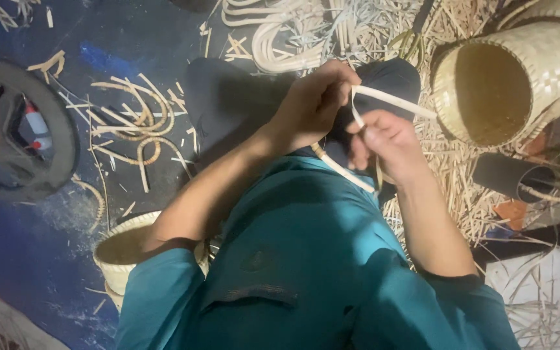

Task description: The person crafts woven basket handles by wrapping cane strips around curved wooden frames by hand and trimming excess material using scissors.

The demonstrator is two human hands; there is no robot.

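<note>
My left hand [312, 104] and my right hand [387, 142] meet above my dark-clad knees, both pinching one pale flat cane strip [396, 102]. The strip bends in a loop between the fingers. One end sticks out to the right toward a basket, and another length runs down over my lap to the teal shirt. My left hand's fingers are curled tight on the strip at the loop's top. My right hand grips it just below, thumb pressed on it.
A large woven basket [507, 84] lies on its side at the upper right. A small round basket [124, 246] sits by my left elbow. Cane coils [137, 123] lie on the blue floor, cane bundles [280, 39] at the top, shavings [461, 188] to the right, and a dark wheel-like ring [66, 136] at the left.
</note>
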